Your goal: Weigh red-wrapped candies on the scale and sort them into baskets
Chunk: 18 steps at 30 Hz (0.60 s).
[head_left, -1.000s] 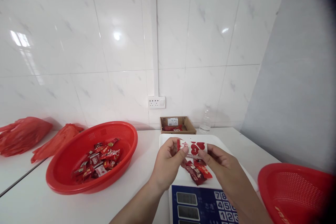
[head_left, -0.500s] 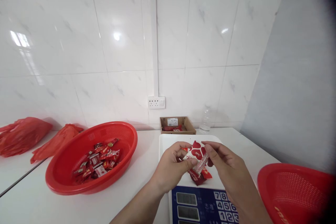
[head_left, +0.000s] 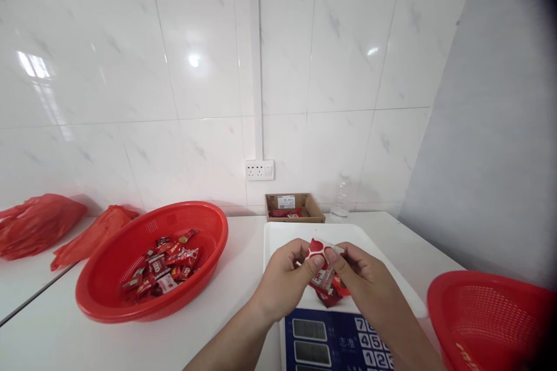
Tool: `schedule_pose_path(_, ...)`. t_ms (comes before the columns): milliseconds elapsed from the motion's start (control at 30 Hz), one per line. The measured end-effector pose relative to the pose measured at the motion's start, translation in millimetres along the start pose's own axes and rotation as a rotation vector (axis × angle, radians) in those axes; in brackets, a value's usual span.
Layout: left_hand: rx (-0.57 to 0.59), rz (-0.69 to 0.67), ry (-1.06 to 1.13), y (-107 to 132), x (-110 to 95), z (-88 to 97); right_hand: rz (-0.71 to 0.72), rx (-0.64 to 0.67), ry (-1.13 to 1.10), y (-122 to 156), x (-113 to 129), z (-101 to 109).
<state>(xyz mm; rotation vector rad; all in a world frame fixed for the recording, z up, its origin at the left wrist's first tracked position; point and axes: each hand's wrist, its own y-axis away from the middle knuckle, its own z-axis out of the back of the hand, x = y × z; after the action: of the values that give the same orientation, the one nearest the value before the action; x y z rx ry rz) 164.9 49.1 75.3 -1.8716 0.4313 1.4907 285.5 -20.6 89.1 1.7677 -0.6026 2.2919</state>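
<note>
Both my left hand (head_left: pixel 285 275) and my right hand (head_left: pixel 363 272) pinch a small white packet with red heart shapes (head_left: pixel 318 248). My thumbs press on its front, and the other fingers curl behind it, partly out of sight. Just below the packet, red-wrapped candies (head_left: pixel 328 297) lie on the white pan of a digital scale (head_left: pixel 281 237); the packet and hands hide some of them. The scale's blue panel (head_left: pixel 339 339) has number keys and grey displays, with my right forearm covering part of the keys.
At left, a red plastic basket (head_left: pixel 98 301) holds several wrapped candies (head_left: pixel 163 266). Red plastic bags (head_left: pixel 41 223) lie beyond it. Behind the scale stand a small cardboard box (head_left: pixel 313 208) and a clear bottle (head_left: pixel 342 200). Another red basket (head_left: pixel 474 284) is at right.
My right hand has shifted slightly left and down, so my thumbs are now close together on the packet. The packet's upper part has tilted and is more covered by my fingers.
</note>
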Motion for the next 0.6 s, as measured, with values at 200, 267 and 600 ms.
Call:
schedule_pose_path(200,-0.047,0.008,-0.012,0,-2,-0.2,-0.014,0.032,-0.01,0,-2,-6)
schedule_pose_path(267,-0.04,0.037,0.004,1,-2,-0.4,-0.015,0.046,-0.034,1,-4,-8)
schedule_pose_path(600,0.006,0.047,0.144,3,-7,-1.6,0.128,0.036,-0.003,3,-5,-10)
